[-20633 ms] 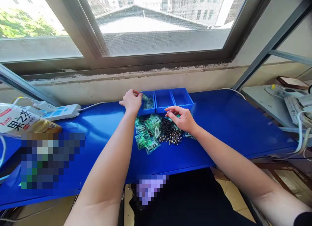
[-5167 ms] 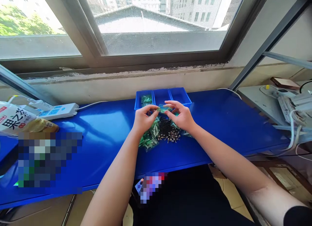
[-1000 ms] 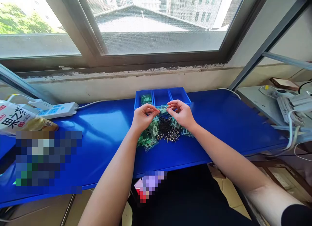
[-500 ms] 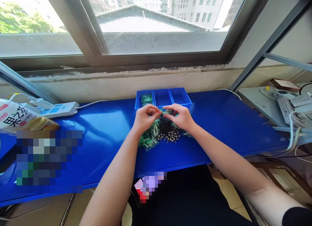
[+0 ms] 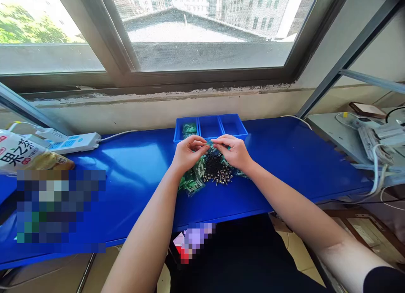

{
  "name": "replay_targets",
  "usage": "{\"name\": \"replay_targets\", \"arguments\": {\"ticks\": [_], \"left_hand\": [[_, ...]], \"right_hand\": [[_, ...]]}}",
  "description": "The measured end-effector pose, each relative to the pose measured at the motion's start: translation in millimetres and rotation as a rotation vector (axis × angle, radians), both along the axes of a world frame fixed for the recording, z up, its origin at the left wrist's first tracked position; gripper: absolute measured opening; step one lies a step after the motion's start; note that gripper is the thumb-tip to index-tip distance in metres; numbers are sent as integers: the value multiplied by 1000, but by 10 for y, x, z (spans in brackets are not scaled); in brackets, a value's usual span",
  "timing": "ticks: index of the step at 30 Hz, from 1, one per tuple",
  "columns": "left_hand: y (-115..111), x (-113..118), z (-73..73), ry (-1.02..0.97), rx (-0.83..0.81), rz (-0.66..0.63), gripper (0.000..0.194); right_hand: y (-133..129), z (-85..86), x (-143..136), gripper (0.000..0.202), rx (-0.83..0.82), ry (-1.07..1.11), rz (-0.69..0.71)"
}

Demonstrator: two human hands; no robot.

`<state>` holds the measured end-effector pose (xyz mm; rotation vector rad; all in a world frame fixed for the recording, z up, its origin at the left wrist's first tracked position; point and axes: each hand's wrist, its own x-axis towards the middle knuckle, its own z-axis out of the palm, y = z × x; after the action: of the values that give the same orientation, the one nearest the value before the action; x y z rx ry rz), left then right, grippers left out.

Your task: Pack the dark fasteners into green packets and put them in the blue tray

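My left hand point(image 5: 190, 153) is over the pile on the blue table, thumb and forefinger pinched together. Facing it, my right hand point(image 5: 233, 151) also has its thumb and fingers pressed together. Between the fingertips there seems to be something tiny and greenish, too small to name. Below the hands lie small clear-green packets point(image 5: 192, 182) with pale pieces inside. Beside them is a heap of small black parts with shiny metal ends point(image 5: 218, 171). Just behind the hands stands a blue three-compartment tray point(image 5: 210, 125); green packets point(image 5: 190, 129) lie in its left compartment.
On the left of the blue table point(image 5: 133, 196) are a white power strip point(image 5: 76, 143) and a printed food bag point(image 5: 19, 156), with a blurred-out patch in front. A window and wall close off the back. A grey side table point(image 5: 335, 126) with cables stands at right.
My right thumb and fingers have closed together, where a gap showed between them before. My left hand keeps its pinch. The whole view has shifted slightly.
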<state>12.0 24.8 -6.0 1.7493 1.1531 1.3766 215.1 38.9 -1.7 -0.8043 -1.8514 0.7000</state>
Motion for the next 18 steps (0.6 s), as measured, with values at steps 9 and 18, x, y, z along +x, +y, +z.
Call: {"name": "replay_targets", "arguments": {"ticks": [9,18], "left_hand": [[-25,9,64,-116,-31,10,30],[2,-34,55,-189,-73,12,38]], "right_hand": [[35,-63,-9,59,-210,145,23],[73,-81,-11,57,-347,212,54]]}}
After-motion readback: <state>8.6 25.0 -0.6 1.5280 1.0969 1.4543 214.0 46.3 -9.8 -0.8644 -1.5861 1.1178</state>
